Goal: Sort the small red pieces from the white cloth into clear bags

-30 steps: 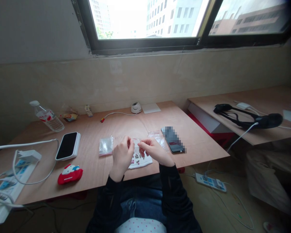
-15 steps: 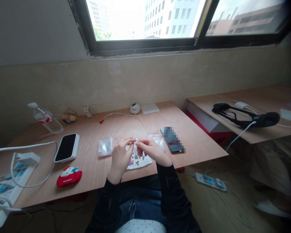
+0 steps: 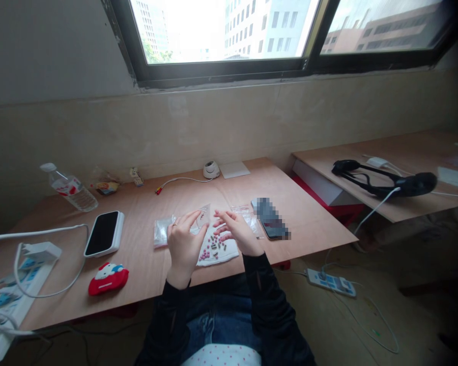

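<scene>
Hands now apart: L hand (image 3: 183, 249) grips clear bag (image 3: 203, 216) upright, R hand (image 3: 237, 232) open over tiny pieces (image 3: 213, 246) (pink, grey).

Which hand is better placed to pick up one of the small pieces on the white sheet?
The right hand looks better placed: it appears empty, with its fingers spread just above the small pink and dark pieces. The left hand seems occupied with the small clear plastic bag.
</scene>
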{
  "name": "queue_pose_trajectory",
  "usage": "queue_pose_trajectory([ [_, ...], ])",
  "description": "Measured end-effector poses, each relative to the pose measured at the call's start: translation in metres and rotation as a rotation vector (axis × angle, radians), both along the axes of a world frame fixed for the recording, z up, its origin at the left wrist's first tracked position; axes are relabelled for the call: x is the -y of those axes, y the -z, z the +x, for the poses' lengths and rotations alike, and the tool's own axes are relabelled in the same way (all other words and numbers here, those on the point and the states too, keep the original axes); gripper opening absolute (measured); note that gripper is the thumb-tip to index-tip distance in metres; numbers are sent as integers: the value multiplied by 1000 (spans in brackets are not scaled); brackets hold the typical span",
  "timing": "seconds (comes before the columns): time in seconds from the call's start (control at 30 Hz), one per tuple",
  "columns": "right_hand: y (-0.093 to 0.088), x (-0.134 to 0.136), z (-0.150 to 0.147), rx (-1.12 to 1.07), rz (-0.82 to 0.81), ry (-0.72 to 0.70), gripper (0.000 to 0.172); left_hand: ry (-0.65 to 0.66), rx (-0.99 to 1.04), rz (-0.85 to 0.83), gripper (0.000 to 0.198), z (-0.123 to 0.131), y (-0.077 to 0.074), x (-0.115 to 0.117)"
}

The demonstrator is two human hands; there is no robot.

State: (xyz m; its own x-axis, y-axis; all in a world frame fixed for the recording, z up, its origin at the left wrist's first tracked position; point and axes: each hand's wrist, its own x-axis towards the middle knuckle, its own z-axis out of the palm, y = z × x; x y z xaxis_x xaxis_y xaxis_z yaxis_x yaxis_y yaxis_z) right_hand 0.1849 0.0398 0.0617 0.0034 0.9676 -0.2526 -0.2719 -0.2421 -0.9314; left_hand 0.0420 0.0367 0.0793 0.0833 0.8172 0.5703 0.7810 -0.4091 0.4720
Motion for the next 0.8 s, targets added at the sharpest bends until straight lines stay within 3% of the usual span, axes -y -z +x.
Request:
queue_pose_trajectory([
  [0.07,5,-3,-2,-173,-47,-3,35,8,-15,20,26,0,0,0],
  [0.27,22,-13,-5,-657,-133,-241,34,115,-117,-20,30,0,0,1],
  [0.4,33,-19,-5,-830,-101,-220,24,265,-109,-103,28,-1,0,1],
  [0.6,43,-21,0,-749,-59,15,21,336,-43,-184,17,-4,4,-2],
  [0.7,47,-22,3,-634,-55,171,26,340,-65,-232,31,-7,10,-5],
  [0.8,51,-23,4,-584,-68,233,28,324,-131,-325,44,-11,19,-9],
])
